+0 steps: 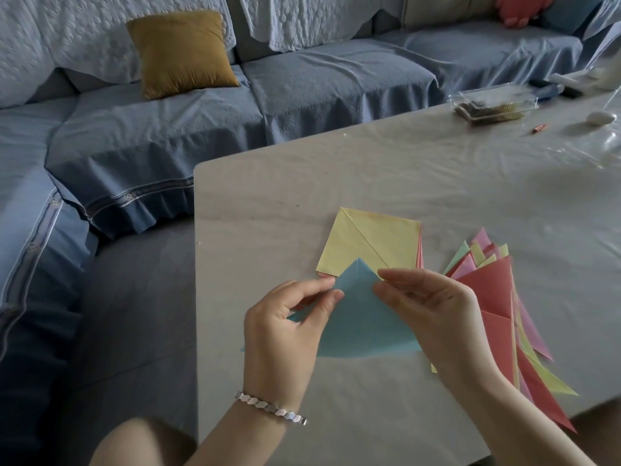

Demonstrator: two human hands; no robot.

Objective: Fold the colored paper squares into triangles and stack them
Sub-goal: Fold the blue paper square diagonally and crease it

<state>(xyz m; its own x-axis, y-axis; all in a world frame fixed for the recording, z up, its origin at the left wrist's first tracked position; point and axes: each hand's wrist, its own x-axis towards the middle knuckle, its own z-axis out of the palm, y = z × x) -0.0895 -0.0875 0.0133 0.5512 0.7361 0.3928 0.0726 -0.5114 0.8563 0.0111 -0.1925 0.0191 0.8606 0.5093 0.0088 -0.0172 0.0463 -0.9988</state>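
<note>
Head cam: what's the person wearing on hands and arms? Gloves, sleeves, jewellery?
No gloves: the left hand and right hand are bare. No sleeves in view. A silver bracelet of flat, hexagon-like links circles the left wrist. No watch or rings visible.

The blue triangle (356,321), a sheet already folded in half, is held apex-up just above the table (302,196), its long edge towards the person; the left hand (279,327) pinches its left slope and the right hand (437,317) pinches its right slope near the tip; behind it lies the yellow square (363,237), flat, creased along one diagonal, with a pink sheet (419,255) peeking out beneath its right edge; to the right lies the stack of folded triangles (524,358), loosely fanned, a red triangle (494,297) on top, pink, green, yellow and lilac tips showing below.
</note>
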